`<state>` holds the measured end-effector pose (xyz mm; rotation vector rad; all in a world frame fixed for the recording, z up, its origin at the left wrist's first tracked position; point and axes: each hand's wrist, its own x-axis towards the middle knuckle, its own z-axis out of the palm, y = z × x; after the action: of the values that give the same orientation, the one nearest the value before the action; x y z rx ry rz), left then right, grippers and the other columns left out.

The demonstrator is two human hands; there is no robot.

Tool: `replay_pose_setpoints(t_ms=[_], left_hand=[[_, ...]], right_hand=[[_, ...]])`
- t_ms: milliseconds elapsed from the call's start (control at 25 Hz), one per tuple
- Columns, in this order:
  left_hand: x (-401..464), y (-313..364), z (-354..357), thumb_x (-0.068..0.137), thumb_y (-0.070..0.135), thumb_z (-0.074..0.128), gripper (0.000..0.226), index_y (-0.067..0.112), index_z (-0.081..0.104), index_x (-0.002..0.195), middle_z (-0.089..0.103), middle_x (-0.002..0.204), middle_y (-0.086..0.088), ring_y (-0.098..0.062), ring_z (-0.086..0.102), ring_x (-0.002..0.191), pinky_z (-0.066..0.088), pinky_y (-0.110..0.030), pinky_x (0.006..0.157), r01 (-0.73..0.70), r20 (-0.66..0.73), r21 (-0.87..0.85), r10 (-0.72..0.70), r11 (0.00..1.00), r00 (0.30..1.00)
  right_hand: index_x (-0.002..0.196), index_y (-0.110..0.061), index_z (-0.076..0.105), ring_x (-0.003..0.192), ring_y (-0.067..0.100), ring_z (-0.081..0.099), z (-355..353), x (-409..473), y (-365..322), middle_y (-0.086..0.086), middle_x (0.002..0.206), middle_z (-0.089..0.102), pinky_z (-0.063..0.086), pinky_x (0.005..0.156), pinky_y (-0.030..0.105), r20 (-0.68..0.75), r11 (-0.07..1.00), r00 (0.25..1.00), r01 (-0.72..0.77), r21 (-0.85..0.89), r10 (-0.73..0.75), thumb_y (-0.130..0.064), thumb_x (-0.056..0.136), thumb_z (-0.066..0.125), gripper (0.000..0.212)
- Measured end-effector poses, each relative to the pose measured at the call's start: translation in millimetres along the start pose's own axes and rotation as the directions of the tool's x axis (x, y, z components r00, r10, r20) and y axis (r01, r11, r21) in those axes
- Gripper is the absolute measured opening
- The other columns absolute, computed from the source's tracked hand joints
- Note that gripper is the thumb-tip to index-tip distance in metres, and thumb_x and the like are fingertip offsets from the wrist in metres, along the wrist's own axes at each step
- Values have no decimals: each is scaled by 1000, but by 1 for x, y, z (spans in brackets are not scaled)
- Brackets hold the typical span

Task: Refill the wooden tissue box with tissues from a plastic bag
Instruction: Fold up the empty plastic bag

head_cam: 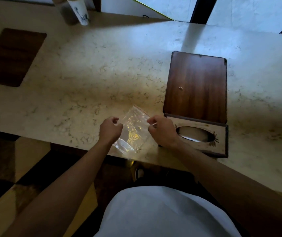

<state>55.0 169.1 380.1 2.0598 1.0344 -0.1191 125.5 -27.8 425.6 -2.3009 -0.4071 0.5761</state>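
Open marble tabletop point(89, 79) stretches left and ahead of the clear plastic bag point(134, 130), free for a hand to pass. To the right, a dark wooden lid panel point(196, 86) and the oval-slotted wooden tissue box point(220, 132) block the way; a white printed cylinder point(80, 12) stands at the far edge.

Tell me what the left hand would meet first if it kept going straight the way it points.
The left hand points away and slightly right, with its fingertips at the edge of the clear plastic bag. It would probably meet the bag first, then bare tabletop. Its height above the bag is unclear.
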Motion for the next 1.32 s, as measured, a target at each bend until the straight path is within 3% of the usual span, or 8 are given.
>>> replay_pose_setpoints(t_ms=[160,280,520,600,720,880,1120,1320], left_hand=[[17,-13,4,85,26,63,51,9,59,133,58,130,-17,-32,56,119,47,-44,102,-10,75,183,-4,983,997],[26,-16,6,85,27,64,48,9,60,129,56,129,-15,-30,56,117,44,-34,99,-26,103,172,8,985,995],[26,-18,7,84,26,70,39,8,64,118,62,106,-3,-24,62,97,52,-37,86,124,148,-52,-115,991,982],[28,-21,3,84,22,71,25,2,69,100,65,85,-10,-26,62,75,56,-35,66,236,208,-229,-190,944,960],[21,-23,-9,86,8,68,17,-2,64,72,55,60,-13,-18,50,39,35,-18,37,344,316,-408,-223,845,922],[11,-31,-26,93,4,59,17,-1,66,78,57,67,-14,-20,52,48,42,-22,42,409,423,-533,-185,741,887],[-6,-41,-41,101,10,53,20,0,68,95,64,78,-14,-21,62,60,55,-27,49,393,497,-589,-68,706,865],[-7,-27,-45,102,11,50,24,2,72,106,65,75,-8,-19,56,61,48,-29,53,288,524,-586,83,757,848]], right_hand=[[102,0,69,96,27,67,34,-3,-5,13,101,71,54,74,33,270,968,934,-200,-152,235,-20,91,64,23],[79,-7,62,75,24,64,50,-7,-2,9,80,66,48,59,29,226,936,909,-333,-117,351,-19,91,65,17],[117,-6,60,96,29,69,65,2,-4,12,108,68,61,82,43,114,786,816,-577,224,566,-23,90,66,33],[114,-6,58,94,31,70,66,4,-4,14,105,67,61,83,48,154,735,788,-613,291,596,-22,89,66,30],[84,-6,57,70,29,64,67,9,-4,13,79,61,56,63,38,196,686,777,-623,375,598,-16,88,66,14],[72,-10,60,56,18,53,68,6,-5,7,68,56,51,55,32,288,629,759,-647,431,584,-13,87,68,17],[104,-4,63,77,22,64,61,-6,-7,14,96,67,51,65,31,378,589,838,-546,596,393,-19,93,66,19],[118,-14,63,68,22,72,20,-17,-5,14,90,73,57,58,31,184,788,970,-237,569,159,-15,101,56,18]])
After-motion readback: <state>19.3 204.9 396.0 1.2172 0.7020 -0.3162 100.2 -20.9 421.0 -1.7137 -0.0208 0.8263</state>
